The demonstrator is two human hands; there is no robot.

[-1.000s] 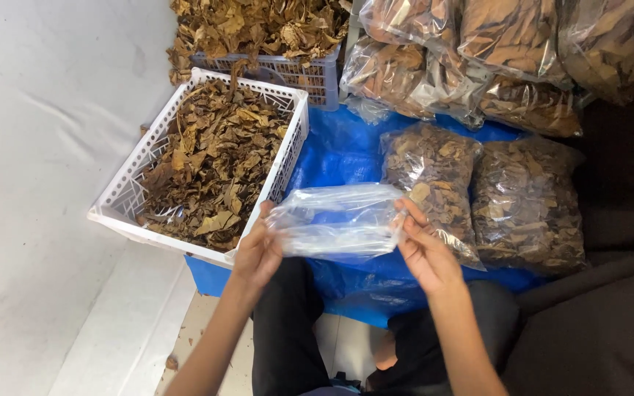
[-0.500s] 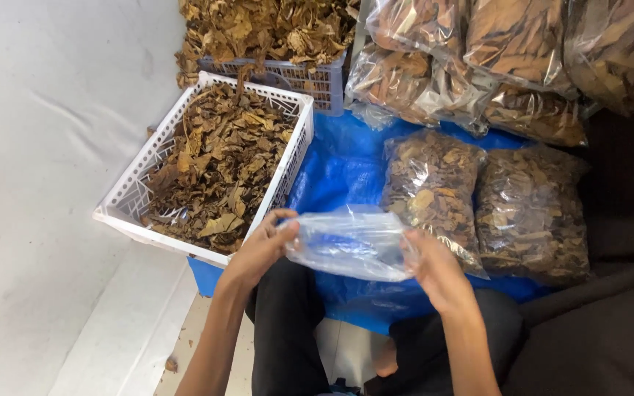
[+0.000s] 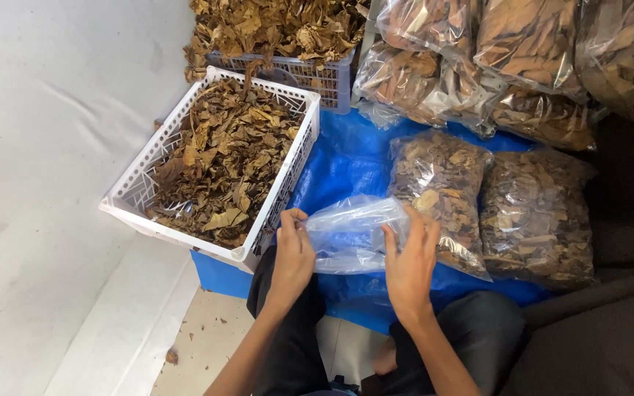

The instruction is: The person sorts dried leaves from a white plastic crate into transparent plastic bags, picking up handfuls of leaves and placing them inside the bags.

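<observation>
A clear, colourless plastic bag (image 3: 354, 235) with a faint bluish sheen is seen against a bright blue tarp (image 3: 346, 158). The white basket (image 3: 141, 187), patterned with a lattice of small slots, is filled with dried leaves (image 3: 221, 165) in dull brown and tan. A blue-grey crate (image 3: 310, 73) behind is heaped with paler golden-brown leaves. The packed bags (image 3: 533, 213) are shown as transparent film over dark brown and ochre leaves. Black trousers (image 3: 478, 337) are worn, and the floor (image 3: 45, 147) is covered in plain white.

Blue tarp (image 3: 346, 158) on floor (image 3: 207, 330) carries white basket (image 3: 137, 194) of dry leaves, blue crate (image 3: 310, 73) behind, filled clear bags (image 3: 537, 213) at right.
</observation>
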